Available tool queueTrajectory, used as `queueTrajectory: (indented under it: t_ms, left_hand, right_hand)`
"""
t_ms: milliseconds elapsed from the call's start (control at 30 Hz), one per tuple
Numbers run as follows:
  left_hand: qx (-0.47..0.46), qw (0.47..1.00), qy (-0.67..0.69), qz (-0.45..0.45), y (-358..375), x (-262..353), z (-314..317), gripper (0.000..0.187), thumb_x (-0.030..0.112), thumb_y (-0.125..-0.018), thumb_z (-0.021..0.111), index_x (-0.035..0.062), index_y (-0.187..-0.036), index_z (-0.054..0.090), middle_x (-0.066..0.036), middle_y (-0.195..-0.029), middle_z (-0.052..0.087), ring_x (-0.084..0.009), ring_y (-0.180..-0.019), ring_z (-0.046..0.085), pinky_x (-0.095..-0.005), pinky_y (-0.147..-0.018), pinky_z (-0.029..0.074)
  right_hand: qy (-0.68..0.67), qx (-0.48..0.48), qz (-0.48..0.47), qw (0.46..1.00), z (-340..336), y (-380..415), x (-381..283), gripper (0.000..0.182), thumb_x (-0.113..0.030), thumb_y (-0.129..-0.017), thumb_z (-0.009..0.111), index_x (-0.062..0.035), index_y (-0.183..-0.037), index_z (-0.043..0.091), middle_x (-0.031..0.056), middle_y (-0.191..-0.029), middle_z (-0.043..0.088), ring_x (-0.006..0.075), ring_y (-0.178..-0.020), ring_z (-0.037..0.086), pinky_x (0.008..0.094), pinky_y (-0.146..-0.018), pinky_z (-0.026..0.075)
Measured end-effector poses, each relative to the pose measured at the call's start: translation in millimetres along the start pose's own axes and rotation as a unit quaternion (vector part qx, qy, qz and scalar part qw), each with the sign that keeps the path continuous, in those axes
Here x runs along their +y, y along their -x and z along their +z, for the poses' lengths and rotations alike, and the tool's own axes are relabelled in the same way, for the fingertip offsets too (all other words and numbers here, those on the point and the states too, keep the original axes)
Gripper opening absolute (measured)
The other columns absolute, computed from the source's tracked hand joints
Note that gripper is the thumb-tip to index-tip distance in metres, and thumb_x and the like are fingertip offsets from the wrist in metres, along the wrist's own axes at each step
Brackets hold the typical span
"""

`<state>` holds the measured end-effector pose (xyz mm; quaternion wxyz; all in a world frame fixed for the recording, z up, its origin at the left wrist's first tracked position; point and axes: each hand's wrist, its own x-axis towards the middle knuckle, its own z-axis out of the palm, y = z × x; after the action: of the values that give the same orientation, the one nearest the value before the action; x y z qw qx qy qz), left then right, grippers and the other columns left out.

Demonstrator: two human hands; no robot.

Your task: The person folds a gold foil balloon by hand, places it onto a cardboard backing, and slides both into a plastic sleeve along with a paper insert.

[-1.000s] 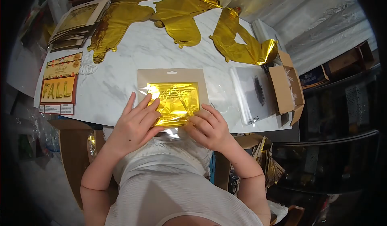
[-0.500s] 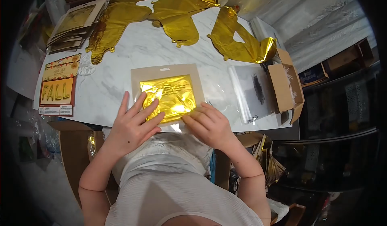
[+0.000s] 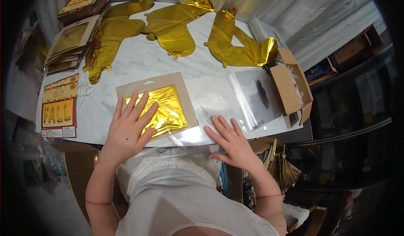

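Observation:
A folded gold foil packet point(image 3: 170, 112) lies on a brown backing card point(image 3: 188, 105) with a hang hole, near the table's front edge. My left hand point(image 3: 132, 124) rests flat across the left part of the foil and card, fingers spread. To the right of the card, my right hand point(image 3: 230, 143) is open with its fingers apart, over a clear plastic sleeve point(image 3: 206, 128) at the front edge. Nothing is gripped in either hand. Part of the foil is hidden under my left fingers.
Gold foil balloons point(image 3: 174, 27) lie along the back. Stacked cards point(image 3: 69, 42) stand at the back left, above a FALL card point(image 3: 59, 110). Clear bags point(image 3: 256, 97) lie at the right beside an open cardboard box point(image 3: 286, 86).
The card and foil have shifted left and turned slightly, with my left hand on them. My right hand has moved off the foil to the right and its fingers have spread.

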<state>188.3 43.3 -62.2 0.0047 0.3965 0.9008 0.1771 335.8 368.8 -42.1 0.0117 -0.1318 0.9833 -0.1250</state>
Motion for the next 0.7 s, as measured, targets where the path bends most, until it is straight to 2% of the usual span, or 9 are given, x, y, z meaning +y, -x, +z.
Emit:
queueTrajectory:
  t_ms: [100,167,233,300,400,500,600,667,700]
  left_hand:
    - [0.004,1.0,0.0,-0.006,0.5,1.7,-0.4,0.063,0.036,-0.104,0.058,0.0112,-0.161,0.05,-0.018,-0.174,0.035,-0.0409,-0.162,0.027,-0.0596,-0.132,0.013]
    - [0.007,1.0,0.004,-0.003,-1.0,2.4,0.6,0.063,0.035,-0.104,0.058,0.0107,-0.161,0.05,-0.018,-0.174,0.034,-0.0415,-0.162,0.027,-0.0595,-0.132,0.013]
    - [0.013,1.0,-0.008,-0.016,-0.8,1.8,4.4,0.064,0.035,-0.104,0.058,0.0089,-0.161,0.05,-0.02,-0.174,0.033,-0.0436,-0.161,0.026,-0.0591,-0.132,0.013]
    - [0.033,0.999,0.004,-0.017,-1.8,5.1,6.6,0.061,0.035,-0.104,0.059,0.0082,-0.159,0.052,-0.022,-0.172,0.035,-0.0455,-0.16,0.028,-0.0593,-0.131,0.016]
    - [0.063,0.998,0.012,-0.026,-4.1,6.7,12.3,0.06,0.036,-0.104,0.061,0.0073,-0.156,0.055,-0.025,-0.169,0.039,-0.0478,-0.157,0.031,-0.0591,-0.13,0.019]
    - [0.065,0.997,-0.008,-0.036,-10.5,9.6,15.8,0.062,0.039,-0.102,0.063,0.0067,-0.155,0.056,-0.026,-0.166,0.041,-0.0482,-0.156,0.032,-0.0585,-0.13,0.02]
    - [0.014,0.998,-0.002,-0.054,-28.4,18.4,-4.9,0.068,0.044,-0.099,0.066,0.0072,-0.155,0.056,-0.025,-0.166,0.041,-0.0484,-0.157,0.03,-0.058,-0.13,0.02]
    - [-0.029,0.997,0.02,-0.064,-48.7,17.7,-16.2,0.072,0.048,-0.097,0.068,0.008,-0.156,0.054,-0.022,-0.168,0.039,-0.0487,-0.159,0.027,-0.0578,-0.131,0.018]
    - [-0.017,0.999,0.018,0.026,-60.0,15.5,-16.6,0.075,0.053,-0.096,0.068,0.0105,-0.157,0.054,-0.022,-0.17,0.036,-0.0494,-0.159,0.026,-0.0592,-0.131,0.017]
  right_hand:
    - [0.001,-0.002,-0.002,1.0,-12.7,16.0,14.9,0.066,-0.015,-0.093,0.075,-0.0214,-0.156,0.057,0.0138,-0.165,0.049,0.0357,-0.154,0.045,0.0547,-0.127,0.034]
    - [-0.024,0.041,0.012,0.999,-31.4,30.6,23.0,0.054,-0.003,-0.092,0.071,-0.0137,-0.145,0.067,0.0159,-0.148,0.066,0.0377,-0.142,0.06,0.0537,-0.122,0.041]
    - [0.052,0.229,0.035,0.971,-63.8,33.9,12.4,0.044,0.006,-0.09,0.065,-0.0052,-0.132,0.074,0.0165,-0.129,0.076,0.0395,-0.129,0.069,0.0531,-0.117,0.048]
    - [0.122,0.346,0.072,0.928,-83.2,35.9,3.1,0.043,0.013,-0.089,0.06,-0.0001,-0.127,0.074,0.0182,-0.127,0.076,0.0386,-0.127,0.07,0.0521,-0.115,0.049]
    - [0.106,0.341,0.085,0.93,-78.3,34.6,31.0,0.041,0.009,-0.095,0.059,-0.0009,-0.133,0.072,0.0181,-0.13,0.075,0.0394,-0.129,0.069,0.0487,-0.116,0.048]
    - [-0.011,0.227,0.193,0.954,-56.5,17.9,75.7,0.04,-0.001,-0.1,0.065,-0.0043,-0.14,0.069,0.0177,-0.136,0.072,0.0398,-0.131,0.066,0.045,-0.114,0.049]
    - [-0.025,0.163,0.208,0.964,-27.7,6.2,123.0,0.041,-0.021,-0.099,0.076,-0.0047,-0.136,0.07,0.0196,-0.138,0.069,0.0393,-0.131,0.064,0.0479,-0.115,0.047]
    - [0.138,0.175,0.164,0.961,-17.7,4.1,140.9,0.041,-0.02,-0.101,0.074,-0.0077,-0.139,0.069,0.0174,-0.139,0.069,0.0376,-0.129,0.064,0.0433,-0.109,0.05]
    - [0.14,0.178,0.165,0.96,-29.2,1.6,143.0,0.041,-0.02,-0.101,0.074,-0.0077,-0.139,0.069,0.0174,-0.139,0.069,0.0376,-0.129,0.064,0.0433,-0.109,0.05]
